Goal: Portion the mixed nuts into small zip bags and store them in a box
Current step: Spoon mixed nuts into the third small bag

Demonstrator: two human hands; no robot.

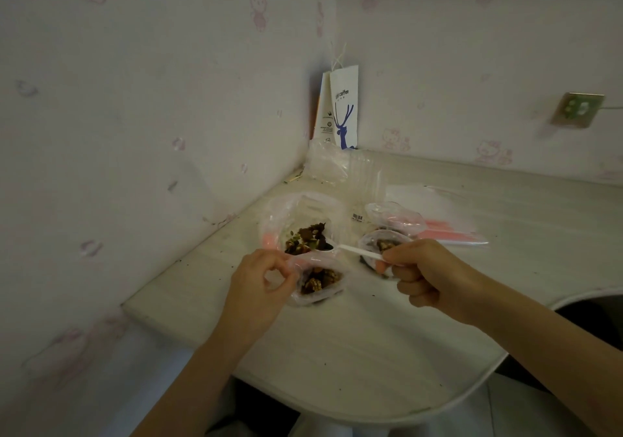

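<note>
Left hand (259, 285) pinching zip bag (318, 283), right hand (421, 271) partly hiding spoon (354, 250)

1. left hand (261, 281), lower centre of frame: bare, nothing worn that shows.
2. left forearm (202, 369): bare down to bottom edge.
3. right hand (421, 271), right of centre: bare.
4. right forearm (522, 328): bare out to lower right edge.
5. dark patch (266, 409), bottom centre: clothing or floor, cannot tell.

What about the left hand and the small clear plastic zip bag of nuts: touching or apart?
Touching. The head view shows the left hand pinching the mouth edge of the small clear plastic zip bag.
</note>
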